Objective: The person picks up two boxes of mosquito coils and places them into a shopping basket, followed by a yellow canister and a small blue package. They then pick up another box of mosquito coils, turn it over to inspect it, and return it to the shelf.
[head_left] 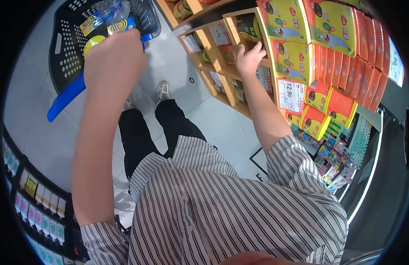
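My left hand (pixel 115 62) is wrapped round the blue handle (pixel 67 98) of a black plastic shopping basket (pixel 61 48), at the upper left. In the basket lie a box with a coil picture (pixel 120 26), a clear plastic package (pixel 114 9) and something round and yellow (pixel 94 43), partly hidden by my hand. On the other side, my right hand (pixel 251 59) reaches up to a wooden cubby shelf (pixel 231 73), fingers apart. Its fingertips overlap the lower part of a dark green package with a coil picture (pixel 247 28).
Yellow and orange mosquito-coil boxes (pixel 290 57) are stacked to the right, above a price tag (pixel 290 95) and yellow-red tubs (pixel 315 121). Lower left, another shelf (pixel 41 203) holds small cartons. Grey tiled floor (pixel 187 128) lies around my feet.
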Tool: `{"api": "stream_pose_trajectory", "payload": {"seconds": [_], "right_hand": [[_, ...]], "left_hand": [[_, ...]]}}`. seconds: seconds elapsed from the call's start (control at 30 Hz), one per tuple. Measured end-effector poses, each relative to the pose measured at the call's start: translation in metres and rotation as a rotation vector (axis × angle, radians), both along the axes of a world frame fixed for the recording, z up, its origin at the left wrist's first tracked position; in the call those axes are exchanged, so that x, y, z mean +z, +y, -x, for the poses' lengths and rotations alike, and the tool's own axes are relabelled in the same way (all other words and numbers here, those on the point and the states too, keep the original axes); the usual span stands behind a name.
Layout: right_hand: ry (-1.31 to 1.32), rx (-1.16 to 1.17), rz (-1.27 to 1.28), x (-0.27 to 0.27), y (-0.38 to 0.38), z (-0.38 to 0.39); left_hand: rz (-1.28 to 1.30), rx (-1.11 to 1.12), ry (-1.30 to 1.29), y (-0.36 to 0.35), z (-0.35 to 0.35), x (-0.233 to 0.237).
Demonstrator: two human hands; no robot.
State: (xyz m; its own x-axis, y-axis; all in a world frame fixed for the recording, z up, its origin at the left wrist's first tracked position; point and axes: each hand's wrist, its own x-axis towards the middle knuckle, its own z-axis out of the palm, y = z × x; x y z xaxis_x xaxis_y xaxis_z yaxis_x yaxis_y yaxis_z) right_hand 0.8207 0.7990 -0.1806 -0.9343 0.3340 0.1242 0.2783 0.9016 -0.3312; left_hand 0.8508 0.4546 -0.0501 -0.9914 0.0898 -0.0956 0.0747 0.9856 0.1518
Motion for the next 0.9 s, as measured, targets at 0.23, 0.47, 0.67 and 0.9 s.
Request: {"api": "stream_pose_trajectory", "payload": {"seconds": [0.23, 0.47, 0.67, 0.9], "right_hand": [[0.177, -0.107, 0.176, -0.023, -0.008, 0.021], [0.174, -0.355, 0.098, -0.030, 0.010, 0.047], [0.196, -0.386, 0.061, -0.020, 0.001, 0.046], [0.107, -0.261, -0.164, -0.026, 0.015, 0.050]], "left_hand": [[-0.046, -0.052, -0.140, -0.012, -0.018, 0.004], [-0.083, -0.120, -0.308, -0.025, -0.041, 0.013], [-0.116, -0.139, -0.152, -0.029, -0.054, 0.004], [-0.131, -0.161, -0.106, -0.031, -0.058, 0.002]]}}
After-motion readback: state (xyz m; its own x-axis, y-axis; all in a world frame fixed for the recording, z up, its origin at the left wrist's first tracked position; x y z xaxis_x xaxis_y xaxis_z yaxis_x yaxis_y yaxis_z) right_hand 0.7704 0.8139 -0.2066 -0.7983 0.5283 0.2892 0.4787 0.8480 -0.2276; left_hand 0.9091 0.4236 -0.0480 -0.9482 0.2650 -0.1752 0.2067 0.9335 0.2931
